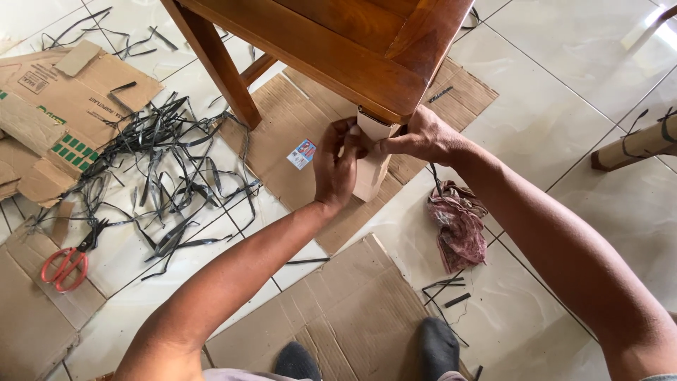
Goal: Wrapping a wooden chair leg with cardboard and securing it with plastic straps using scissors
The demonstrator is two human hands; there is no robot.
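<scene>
The wooden furniture leg [215, 60] and its frame are warm reddish brown. The cardboard piece [371, 166] wrapped at the near leg is pale tan, like the flat sheets [352, 310] on the floor (corrugated ribs show as fine stripes). The tangled straps [166, 166] are black. The scissors [67, 264] have red handles. The rag [458, 222] is faded maroon with a pale pattern. The floor tiles [564, 85] are glossy off-white, and the socks [438, 346] are dark grey.

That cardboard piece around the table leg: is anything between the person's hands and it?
Nothing visible. The left hand and the right hand both press straight on the cardboard piece wrapped around the wooden table leg. The red scissors, black strips and rag lie aside on the floor.
</scene>
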